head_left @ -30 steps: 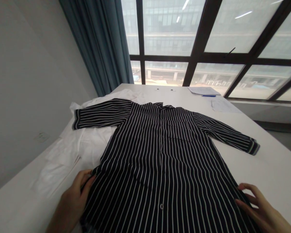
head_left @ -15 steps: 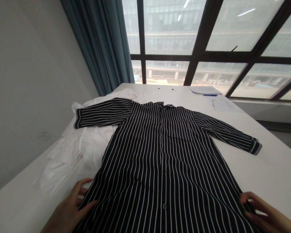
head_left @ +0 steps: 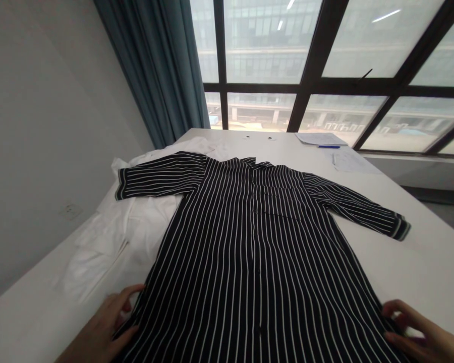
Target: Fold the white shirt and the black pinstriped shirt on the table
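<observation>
The left hand point(head_left: 104, 322) and right hand point(head_left: 426, 330) are resting lower along the shirt point(head_left: 227, 242) than half a second earlier. The right is pinching one edge; whether the left is gripping the other cannot be told. The shirt is lying spread on the table point(head_left: 412, 272), one sleeve overlapping white cloth point(head_left: 109, 252). Beyond, a pen point(head_left: 329, 146) is lying by papers point(head_left: 320, 138).

The left hand point(head_left: 100, 322) is bare, with slim fingers and a narrow thumb; the right hand point(head_left: 433, 338) is bare too, similarly slender; both wrists show uncovered; the fingernails are too blurred to tell.
</observation>
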The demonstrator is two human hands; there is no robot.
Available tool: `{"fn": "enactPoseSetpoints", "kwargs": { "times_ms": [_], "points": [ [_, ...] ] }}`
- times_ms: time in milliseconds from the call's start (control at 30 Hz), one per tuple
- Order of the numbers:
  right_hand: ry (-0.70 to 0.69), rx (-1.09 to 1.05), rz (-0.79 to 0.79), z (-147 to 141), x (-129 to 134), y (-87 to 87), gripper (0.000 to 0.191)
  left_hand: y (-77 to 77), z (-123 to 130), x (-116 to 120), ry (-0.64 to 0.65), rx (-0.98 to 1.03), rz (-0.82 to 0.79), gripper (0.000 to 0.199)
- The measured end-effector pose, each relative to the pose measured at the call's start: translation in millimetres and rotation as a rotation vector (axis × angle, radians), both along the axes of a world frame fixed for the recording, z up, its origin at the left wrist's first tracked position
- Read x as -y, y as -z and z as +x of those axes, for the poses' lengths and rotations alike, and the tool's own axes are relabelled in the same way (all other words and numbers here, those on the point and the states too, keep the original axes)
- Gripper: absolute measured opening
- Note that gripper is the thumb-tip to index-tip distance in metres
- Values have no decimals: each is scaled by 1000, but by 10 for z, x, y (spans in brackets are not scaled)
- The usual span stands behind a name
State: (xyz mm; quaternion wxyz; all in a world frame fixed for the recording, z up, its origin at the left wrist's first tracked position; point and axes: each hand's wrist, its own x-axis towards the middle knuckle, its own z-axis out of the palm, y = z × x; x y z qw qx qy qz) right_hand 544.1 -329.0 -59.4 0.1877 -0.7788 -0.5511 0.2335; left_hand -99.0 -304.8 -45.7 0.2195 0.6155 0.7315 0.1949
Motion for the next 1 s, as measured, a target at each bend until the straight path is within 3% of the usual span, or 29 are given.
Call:
{"fn": "enactPoseSetpoints", "kwargs": {
  "times_ms": [100,167,233,333,400,467,600,700,800,867,1000],
  "points": [
    [-51,-64,-129,-19,-146,-149,41,-166,138,-167,38,-85,99,40],
    [-98,5,0,-146,-297,-279,39,-360,371,-337,108,-120,120,36],
    [-196,70,179,-397,-453,-397,36,-546,690,-532,268,-127,133,34],
    [-437,113,265,-945,-629,-540,24,-682,1203,-845,643,-114,124,32],
    [-640,96,261,-1325,-679,-614,25,-644,1479,-1057,854,-147,158,33],
    [-810,101,238,-1630,-672,-666,34,-534,1668,-1256,977,-218,218,39],
    [-1173,76,131,-1917,-537,-669,59,-300,1821,-1530,1052,-330,180,63],
    [-1410,-5,65,-1934,-413,-633,53,-219,1823,-1585,1065,-346,152,67],
    [-1473,-60,69,-1905,-368,-700,43,-207,1799,-1562,1071,-330,170,65],
    [-1439,-84,64,-1881,-420,-821,40,-232,1799,-1553,1063,-319,180,61],
    [-1138,13,175,-1812,-827,-1016,31,-368,1919,-1686,999,-300,225,45]
  ]
}}
